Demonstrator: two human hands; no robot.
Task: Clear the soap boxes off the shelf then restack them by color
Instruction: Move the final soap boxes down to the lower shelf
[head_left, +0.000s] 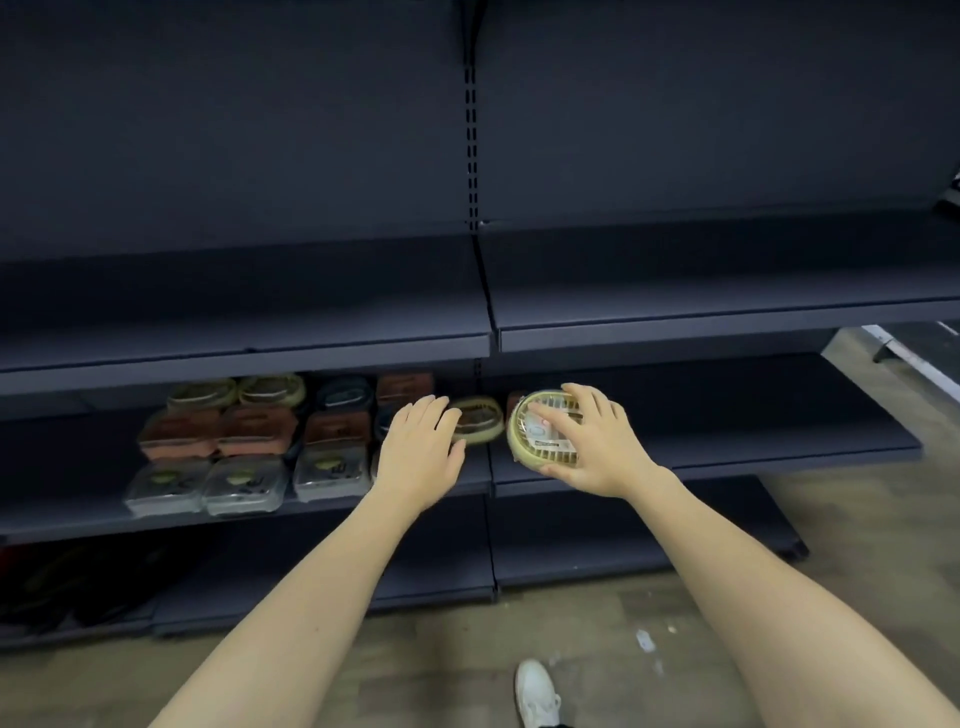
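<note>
My right hand (592, 441) grips a cream oval soap box (540, 434), tilted up with its slatted face toward me, just above the middle shelf (727, 447). My left hand (421, 452) reaches over the shelf with straight fingers whose tips touch another cream soap box (480, 418) lying flat. To the left lie several more boxes: cream ones (236, 392) at the back, terracotta ones (218, 431) in the middle, clear grey ones (208, 486) at the front, and dark ones (345, 392) near the back. Part of one box is hidden under my left hand.
An upper shelf (675, 306) overhangs the soap boxes. The lower shelf (322, 597) holds dark items (72, 587) at far left. The shelving ends at the right, with concrete floor (857, 519) beyond. My white shoe (537, 693) stands on the floor below.
</note>
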